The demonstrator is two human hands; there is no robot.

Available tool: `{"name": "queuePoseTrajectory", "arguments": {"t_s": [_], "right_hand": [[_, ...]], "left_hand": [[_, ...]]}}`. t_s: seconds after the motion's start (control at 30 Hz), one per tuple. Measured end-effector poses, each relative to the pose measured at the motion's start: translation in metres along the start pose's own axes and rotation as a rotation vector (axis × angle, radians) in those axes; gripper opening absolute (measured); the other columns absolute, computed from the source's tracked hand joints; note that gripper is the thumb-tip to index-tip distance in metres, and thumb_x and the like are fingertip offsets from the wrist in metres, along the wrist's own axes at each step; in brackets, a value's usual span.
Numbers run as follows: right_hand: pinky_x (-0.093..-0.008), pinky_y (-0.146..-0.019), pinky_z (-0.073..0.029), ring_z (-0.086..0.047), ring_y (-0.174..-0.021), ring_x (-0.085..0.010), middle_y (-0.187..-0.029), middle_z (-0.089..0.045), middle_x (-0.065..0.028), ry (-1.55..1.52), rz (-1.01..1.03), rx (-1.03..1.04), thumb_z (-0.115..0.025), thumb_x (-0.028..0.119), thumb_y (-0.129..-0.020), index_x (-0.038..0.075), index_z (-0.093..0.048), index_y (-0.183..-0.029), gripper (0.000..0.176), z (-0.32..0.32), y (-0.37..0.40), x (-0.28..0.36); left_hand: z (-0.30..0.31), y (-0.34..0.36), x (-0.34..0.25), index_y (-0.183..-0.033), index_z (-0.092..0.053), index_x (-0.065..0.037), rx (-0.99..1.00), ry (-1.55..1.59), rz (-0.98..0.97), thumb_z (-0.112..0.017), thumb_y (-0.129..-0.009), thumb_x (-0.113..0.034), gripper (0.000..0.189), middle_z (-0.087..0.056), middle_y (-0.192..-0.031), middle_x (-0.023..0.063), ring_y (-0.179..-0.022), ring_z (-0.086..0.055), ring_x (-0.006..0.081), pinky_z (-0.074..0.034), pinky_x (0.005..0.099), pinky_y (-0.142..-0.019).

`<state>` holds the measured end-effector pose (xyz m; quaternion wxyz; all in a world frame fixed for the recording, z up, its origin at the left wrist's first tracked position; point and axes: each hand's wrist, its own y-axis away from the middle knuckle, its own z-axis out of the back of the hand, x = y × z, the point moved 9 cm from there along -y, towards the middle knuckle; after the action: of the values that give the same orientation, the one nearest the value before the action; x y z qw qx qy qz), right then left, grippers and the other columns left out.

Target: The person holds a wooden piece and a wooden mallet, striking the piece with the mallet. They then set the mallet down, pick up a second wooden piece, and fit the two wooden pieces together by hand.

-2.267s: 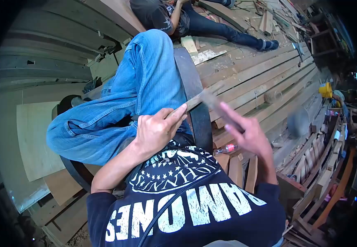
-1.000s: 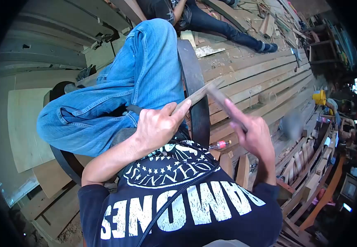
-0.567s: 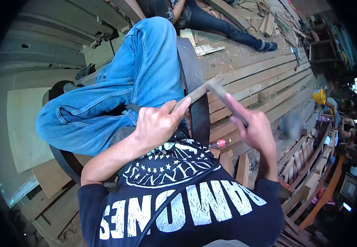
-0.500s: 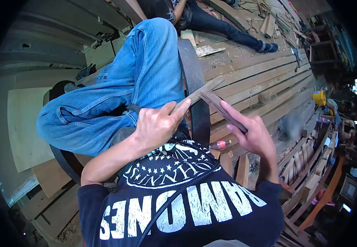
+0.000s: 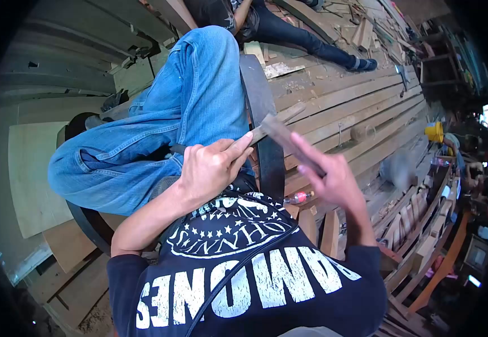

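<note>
My left hand point(image 5: 209, 169) is closed round a slim wooden stick point(image 5: 293, 112), whose far end points away past my knee. My right hand point(image 5: 337, 175) grips a flat brown sanding block point(image 5: 289, 139) along its length, with the fingers laid on its upper side. The block's far end lies across the stick, just beyond my left fingertips. Beneath both runs a dark curved band point(image 5: 271, 163) beside my bent leg in blue jeans point(image 5: 213, 84).
A slatted wooden surface point(image 5: 362, 115) carries offcuts and shavings. Another person's leg point(image 5: 306, 42) stretches across its far side. A bottle with a red label point(image 5: 298, 197) lies near my right forearm. Farther right are a yellow bucket point(image 5: 434, 132) and stacked wood pieces point(image 5: 424, 247).
My right hand has moved left with the sanding block, whose end is now nearer my left fingers and turned slightly. My left hand still holds the stick in nearly the same place.
</note>
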<state>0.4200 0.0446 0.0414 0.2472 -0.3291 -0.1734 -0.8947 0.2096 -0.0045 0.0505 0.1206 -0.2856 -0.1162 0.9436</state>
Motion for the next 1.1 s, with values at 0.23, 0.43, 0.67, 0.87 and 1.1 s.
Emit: {"name": "queuePoseTrajectory", "arguments": {"t_s": [0.23, 0.43, 0.67, 0.87, 1.1], "right_hand": [[-0.0442, -0.077, -0.056, -0.071, -0.088, -0.0424, -0.099, -0.072, -0.0237, -0.015, -0.001, 0.051, -0.065, 0.003, -0.091, 0.025, -0.047, -0.152, 0.068, -0.008, -0.002, 0.016], [-0.0488, -0.071, -0.056, -0.070, -0.074, -0.0411, -0.085, -0.070, -0.0259, 0.005, 0.175, -0.081, -0.067, 0.014, -0.092, 0.032, -0.047, -0.152, 0.065, -0.012, 0.007, 0.031], [-0.0434, -0.071, -0.056, -0.071, -0.083, -0.0426, -0.095, -0.071, -0.0253, 0.012, 0.095, -0.056, -0.066, 0.010, -0.093, 0.021, -0.050, -0.150, 0.061, -0.016, 0.011, 0.021], [-0.0497, -0.069, -0.056, -0.068, -0.073, -0.0431, -0.082, -0.070, -0.0227, 0.104, -0.136, -0.108, -0.068, 0.017, -0.091, 0.031, -0.049, -0.150, 0.064, -0.005, 0.007, -0.006], [-0.0490, -0.068, -0.057, -0.070, -0.073, -0.0416, -0.080, -0.069, -0.0235, 0.088, 0.038, -0.189, -0.064, 0.018, -0.094, 0.032, -0.045, -0.152, 0.063, -0.005, 0.004, 0.001]], "left_hand": [[0.000, 0.001, -0.002, -0.114, -0.077, -0.011, 0.001, 0.010, 0.015, -0.080, -0.086, -0.018, 0.030, -0.075, -0.083, 0.0101, -0.061, -0.071, 0.0242, -0.055, 0.0335, -0.050], [0.002, -0.003, -0.003, -0.114, -0.077, -0.009, -0.015, 0.034, 0.027, -0.080, -0.085, -0.017, 0.030, -0.075, -0.084, 0.0107, -0.060, -0.070, 0.0257, -0.056, 0.0347, -0.052], [-0.002, -0.003, -0.005, -0.115, -0.076, -0.009, 0.021, 0.017, 0.011, -0.080, -0.086, -0.017, 0.031, -0.075, -0.083, 0.0119, -0.058, -0.069, 0.0261, -0.055, 0.0354, -0.051], [0.000, -0.010, -0.004, -0.114, -0.077, -0.010, -0.003, 0.023, -0.006, -0.079, -0.086, -0.015, 0.029, -0.075, -0.086, 0.0128, -0.061, -0.070, 0.0255, -0.056, 0.0350, -0.053], [-0.001, -0.011, -0.006, -0.114, -0.077, -0.011, 0.015, 0.001, -0.007, -0.080, -0.086, -0.017, 0.029, -0.075, -0.084, 0.0125, -0.062, -0.071, 0.0272, -0.056, 0.0360, -0.054]]}}
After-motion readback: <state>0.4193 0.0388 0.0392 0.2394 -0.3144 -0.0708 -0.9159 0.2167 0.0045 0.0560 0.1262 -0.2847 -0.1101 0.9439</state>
